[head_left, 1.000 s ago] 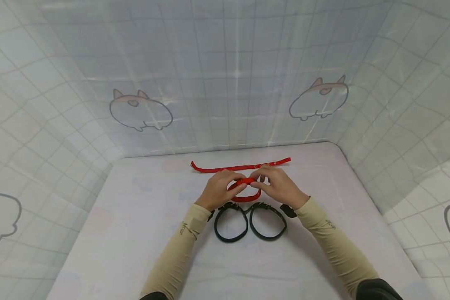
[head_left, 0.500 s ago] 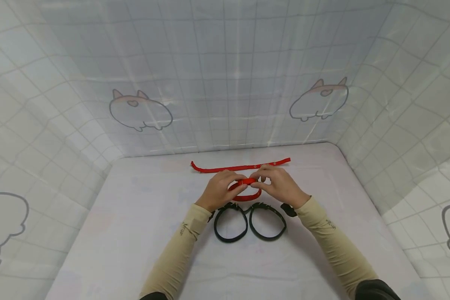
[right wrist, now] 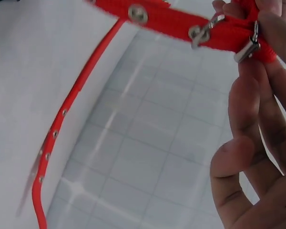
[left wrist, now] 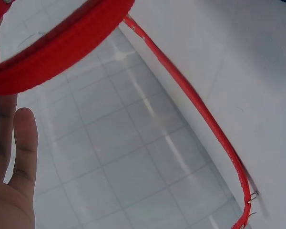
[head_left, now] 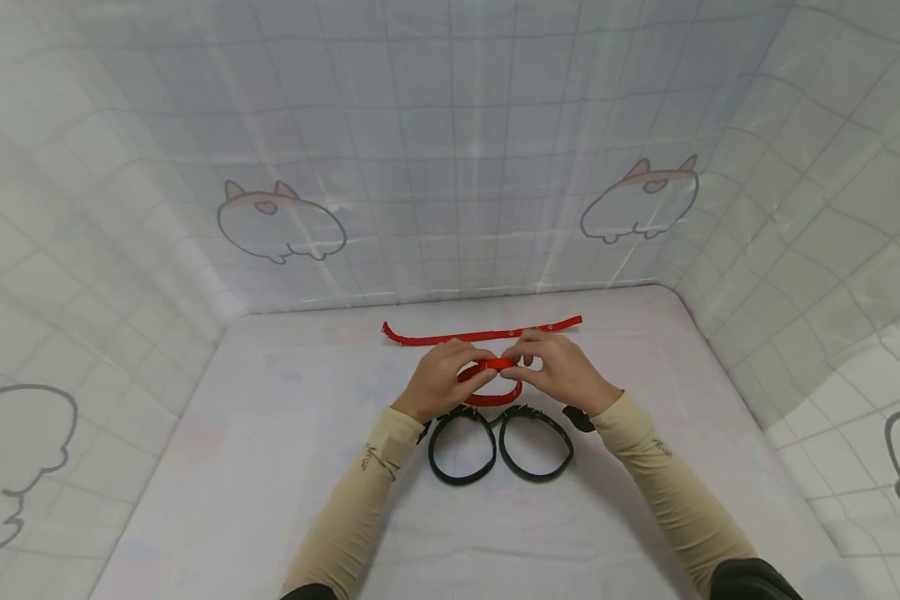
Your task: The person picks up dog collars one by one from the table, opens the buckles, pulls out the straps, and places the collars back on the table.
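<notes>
In the head view my left hand point(head_left: 438, 379) and right hand point(head_left: 561, 367) hold a red collar point(head_left: 492, 401) bent into a loop, pinched at its far side between thumbs and fingers. The right wrist view shows this collar's metal buckle point(right wrist: 248, 47) and D-ring point(right wrist: 207, 31) beside the fingertips, with eyelets along the band. A smooth stretch of the held collar point(left wrist: 62, 55) crosses the top of the left wrist view, where the lower fingers of the left hand point(left wrist: 14, 162) stand out straight. Just beyond the hands lies a second red collar point(head_left: 450, 338), unbuckled and stretched out.
Two dark collars, a left one point(head_left: 461, 480) and a right one point(head_left: 536, 477), lie as loops side by side on the white table point(head_left: 270, 467), nearer the body. Their far parts run close under the wrists. Gridded curtain walls point(head_left: 435, 208) stand around the back and sides.
Both hands stay almost in place with the red collar; only slight finger and collar shifts show. The collars on the table have not moved.
</notes>
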A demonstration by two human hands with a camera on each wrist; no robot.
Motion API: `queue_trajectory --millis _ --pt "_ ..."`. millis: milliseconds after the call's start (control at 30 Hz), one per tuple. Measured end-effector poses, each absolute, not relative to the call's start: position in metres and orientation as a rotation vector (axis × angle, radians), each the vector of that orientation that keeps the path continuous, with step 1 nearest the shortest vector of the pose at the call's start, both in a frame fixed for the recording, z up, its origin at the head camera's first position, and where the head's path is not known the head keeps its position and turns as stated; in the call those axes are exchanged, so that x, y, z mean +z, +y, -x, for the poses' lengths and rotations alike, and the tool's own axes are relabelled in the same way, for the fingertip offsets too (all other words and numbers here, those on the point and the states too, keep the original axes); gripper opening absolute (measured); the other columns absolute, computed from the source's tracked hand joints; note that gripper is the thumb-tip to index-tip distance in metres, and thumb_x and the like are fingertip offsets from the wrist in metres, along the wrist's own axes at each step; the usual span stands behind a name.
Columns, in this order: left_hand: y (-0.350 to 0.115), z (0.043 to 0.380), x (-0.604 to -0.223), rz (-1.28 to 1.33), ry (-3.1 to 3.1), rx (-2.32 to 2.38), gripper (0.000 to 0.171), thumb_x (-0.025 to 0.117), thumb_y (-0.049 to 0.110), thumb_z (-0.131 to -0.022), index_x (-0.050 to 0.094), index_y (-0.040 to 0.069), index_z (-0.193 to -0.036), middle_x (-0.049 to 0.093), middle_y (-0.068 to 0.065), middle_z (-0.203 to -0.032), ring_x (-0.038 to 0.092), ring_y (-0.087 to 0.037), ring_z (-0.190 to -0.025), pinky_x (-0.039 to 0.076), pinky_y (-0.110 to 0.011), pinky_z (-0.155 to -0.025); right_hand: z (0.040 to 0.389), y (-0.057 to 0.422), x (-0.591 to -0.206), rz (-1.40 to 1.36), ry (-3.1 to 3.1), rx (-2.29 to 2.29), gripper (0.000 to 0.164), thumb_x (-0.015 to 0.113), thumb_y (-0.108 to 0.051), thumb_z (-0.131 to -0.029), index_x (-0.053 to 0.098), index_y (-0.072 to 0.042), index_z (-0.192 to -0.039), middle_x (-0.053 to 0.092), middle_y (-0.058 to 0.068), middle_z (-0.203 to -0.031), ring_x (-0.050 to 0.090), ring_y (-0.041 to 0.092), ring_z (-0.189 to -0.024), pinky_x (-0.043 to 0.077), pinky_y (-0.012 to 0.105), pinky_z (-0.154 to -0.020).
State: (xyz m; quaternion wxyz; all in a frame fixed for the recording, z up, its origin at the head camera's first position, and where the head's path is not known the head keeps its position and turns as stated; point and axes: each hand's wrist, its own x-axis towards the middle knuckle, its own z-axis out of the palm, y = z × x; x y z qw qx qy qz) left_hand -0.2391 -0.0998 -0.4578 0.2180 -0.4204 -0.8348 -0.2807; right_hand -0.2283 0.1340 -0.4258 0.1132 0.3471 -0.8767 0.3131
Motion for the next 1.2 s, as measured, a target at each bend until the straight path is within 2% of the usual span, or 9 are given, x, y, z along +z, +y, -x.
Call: queue_trajectory --millis 233,400,700,967,1200 --pt "-0.1002 0.2404 -0.4576 1.142 -2.325 -0.811 0.029 0.067 0.034 -0.086 0.067 0.018 -0.110 0.065 0.009 -0.105 0.056 -0.007 -0.098 0.045 -0.024 -0.087 0.2320 0.1371 -0.4285 -1.036 -2.496 1.072 0.021 0.074 -0.033 -0.079 0.072 -0.023 -0.098 0.059 -0.014 -0.086 0.052 0.003 -0.075 0.046 0.026 -0.061" --pt "-0.1007 0.2416 -0.4568 1.128 -2.322 -0.822 0.030 0.064 0.037 -0.087 0.068 0.018 -0.109 0.065 0.009 -0.106 0.056 -0.007 -0.100 0.044 -0.025 -0.088 0.2342 0.1368 -0.4308 -1.013 -2.478 1.111 0.021 0.074 -0.031 -0.079 0.073 -0.023 -0.099 0.058 -0.015 -0.083 0.049 0.005 -0.071 0.045 0.030 -0.058" --pt "-0.1022 0.2431 -0.4544 1.084 -2.317 -0.851 0.026 0.069 0.032 -0.085 0.068 0.019 -0.107 0.065 0.010 -0.104 0.056 -0.007 -0.099 0.044 -0.026 -0.088 0.2363 0.1384 -0.4304 -0.957 -2.428 1.222 0.024 0.075 -0.027 -0.078 0.073 -0.023 -0.101 0.060 -0.013 -0.079 0.048 0.007 -0.065 0.041 0.024 -0.055" --pt "-0.1053 0.2396 -0.4576 1.042 -2.344 -0.841 0.025 0.069 0.032 -0.084 0.068 0.021 -0.107 0.065 0.012 -0.104 0.056 -0.006 -0.100 0.043 -0.028 -0.092 0.2342 0.1409 -0.4321 -0.926 -2.506 1.128 0.029 0.072 -0.032 -0.081 0.070 -0.023 -0.108 0.064 -0.017 -0.084 0.052 0.003 -0.067 0.044 0.024 -0.056" --pt "-0.1052 0.2381 -0.4615 1.051 -2.300 -0.819 0.025 0.068 0.032 -0.084 0.069 0.020 -0.107 0.065 0.012 -0.104 0.057 -0.005 -0.100 0.040 -0.028 -0.095 0.2294 0.1388 -0.4321 -0.862 -2.563 1.059 0.030 0.071 -0.035 -0.081 0.071 -0.022 -0.108 0.064 -0.018 -0.081 0.052 0.003 -0.068 0.043 0.024 -0.052"
